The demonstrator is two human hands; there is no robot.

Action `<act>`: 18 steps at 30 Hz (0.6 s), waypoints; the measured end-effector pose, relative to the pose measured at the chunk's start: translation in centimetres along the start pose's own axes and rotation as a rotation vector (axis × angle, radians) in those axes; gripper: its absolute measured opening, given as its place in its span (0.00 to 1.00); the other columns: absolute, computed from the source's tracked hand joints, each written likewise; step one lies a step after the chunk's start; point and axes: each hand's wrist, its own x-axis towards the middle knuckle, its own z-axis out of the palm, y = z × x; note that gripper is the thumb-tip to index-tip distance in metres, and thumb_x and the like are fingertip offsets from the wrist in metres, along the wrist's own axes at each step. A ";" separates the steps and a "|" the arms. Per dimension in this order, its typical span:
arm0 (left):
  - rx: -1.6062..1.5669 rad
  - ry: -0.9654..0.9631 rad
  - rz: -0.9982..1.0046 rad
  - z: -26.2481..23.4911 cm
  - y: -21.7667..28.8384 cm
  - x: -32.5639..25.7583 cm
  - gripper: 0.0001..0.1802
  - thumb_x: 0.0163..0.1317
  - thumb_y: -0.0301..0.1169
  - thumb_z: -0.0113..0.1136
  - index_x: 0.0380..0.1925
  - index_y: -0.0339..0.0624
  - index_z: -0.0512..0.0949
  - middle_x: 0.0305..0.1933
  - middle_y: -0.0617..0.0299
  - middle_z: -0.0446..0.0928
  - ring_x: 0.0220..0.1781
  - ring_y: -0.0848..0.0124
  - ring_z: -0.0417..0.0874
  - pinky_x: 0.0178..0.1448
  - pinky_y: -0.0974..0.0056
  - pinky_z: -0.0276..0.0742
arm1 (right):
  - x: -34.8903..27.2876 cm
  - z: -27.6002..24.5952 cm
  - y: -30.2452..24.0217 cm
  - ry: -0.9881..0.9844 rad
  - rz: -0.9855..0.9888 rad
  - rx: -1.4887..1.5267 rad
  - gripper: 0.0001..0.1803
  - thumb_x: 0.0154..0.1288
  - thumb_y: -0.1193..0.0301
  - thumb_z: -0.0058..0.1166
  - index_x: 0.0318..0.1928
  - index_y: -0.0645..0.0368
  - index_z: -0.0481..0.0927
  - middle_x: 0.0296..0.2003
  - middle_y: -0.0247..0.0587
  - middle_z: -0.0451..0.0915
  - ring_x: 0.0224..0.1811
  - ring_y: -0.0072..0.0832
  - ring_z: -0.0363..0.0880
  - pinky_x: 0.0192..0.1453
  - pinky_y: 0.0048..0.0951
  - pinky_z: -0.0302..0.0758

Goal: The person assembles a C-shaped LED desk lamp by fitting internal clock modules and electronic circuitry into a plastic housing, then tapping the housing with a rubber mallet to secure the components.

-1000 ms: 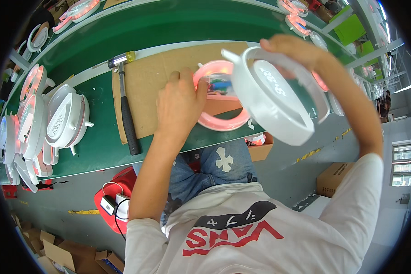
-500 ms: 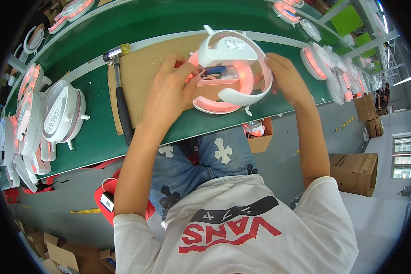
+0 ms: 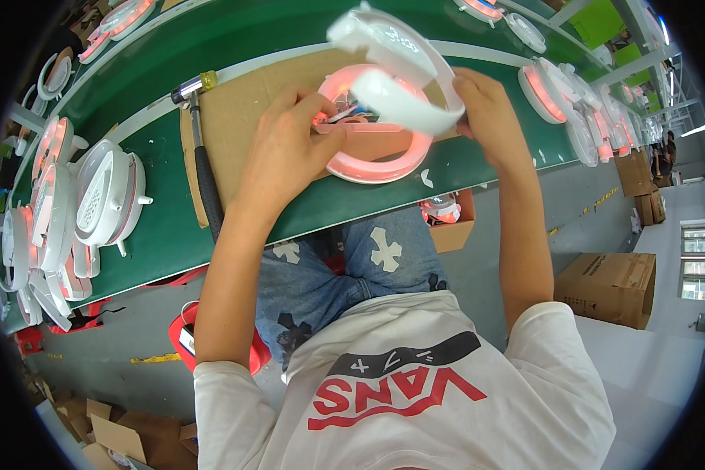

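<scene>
I have the right hand (image 3: 486, 117) clamped on the right side of the white cover (image 3: 407, 59), holding it clear of the worktop (image 3: 164, 219). Half a second ago the cover stood in front of the pink ring (image 3: 380, 168) and hid much of its right side. Now I have it raised toward the worktop's far edge and tilted, blurred by motion, and the ring's near rim shows whole. As I judge it, the two parts are separate, and the ring's inside is open to view between them.

The ring sits by the worktop's near edge, over the right part of a cardboard sheet (image 3: 235, 125); whether it lies flat, I can't tell. Small wiring (image 3: 352, 110) shows in its opening. My left hand (image 3: 286, 149) has stayed at the ring's left rim, thumb and fingers drawn close; I can't tell whether they pinch the rim or a wire.

The hammer (image 3: 204, 168) lies along the cardboard's left edge, untouched. White housings (image 3: 106, 188) are piled near the worktop's left end, and more lit units (image 3: 542, 94) stand toward its right end.
</scene>
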 end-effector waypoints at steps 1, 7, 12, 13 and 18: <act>0.010 -0.006 0.035 -0.1 -0.1 -0.3 0.08 0.61 0.27 0.65 0.38 0.35 0.83 0.43 0.48 0.81 0.34 0.54 0.86 0.39 0.55 0.80 | 0.5 0.0 -0.3 -0.034 -0.004 0.029 0.20 0.71 0.66 0.42 0.44 0.69 0.83 0.24 0.35 0.77 0.20 0.18 0.69 0.22 0.23 0.64; -0.012 0.067 0.017 0.4 -0.9 -0.2 0.07 0.60 0.26 0.65 0.37 0.34 0.83 0.39 0.50 0.84 0.34 0.55 0.86 0.39 0.56 0.80 | 2.5 0.8 -2.6 -0.166 -0.094 0.053 0.20 0.74 0.64 0.44 0.52 0.64 0.83 0.27 0.26 0.73 0.24 0.12 0.62 0.24 0.19 0.55; -0.030 0.071 -0.029 0.5 -1.2 0.1 0.07 0.60 0.24 0.65 0.38 0.34 0.85 0.39 0.52 0.86 0.39 0.58 0.88 0.44 0.61 0.82 | 2.1 0.0 -1.0 -0.018 -0.100 -0.015 0.18 0.71 0.67 0.44 0.44 0.68 0.83 0.25 0.39 0.79 0.22 0.22 0.72 0.29 0.26 0.67; -0.026 0.062 0.006 0.7 -1.1 0.2 0.08 0.60 0.24 0.65 0.38 0.34 0.85 0.38 0.52 0.86 0.39 0.57 0.88 0.44 0.60 0.81 | 1.6 -0.5 -0.2 -0.015 -0.097 -0.018 0.18 0.71 0.67 0.44 0.44 0.68 0.83 0.25 0.39 0.79 0.22 0.22 0.72 0.29 0.26 0.67; 0.126 0.083 0.117 1.2 -1.4 -0.8 0.10 0.60 0.25 0.63 0.41 0.35 0.86 0.41 0.49 0.84 0.41 0.53 0.84 0.47 0.54 0.80 | -1.8 -1.1 1.4 0.108 -0.022 -0.230 0.21 0.73 0.65 0.44 0.54 0.67 0.81 0.28 0.45 0.82 0.28 0.29 0.80 0.37 0.32 0.76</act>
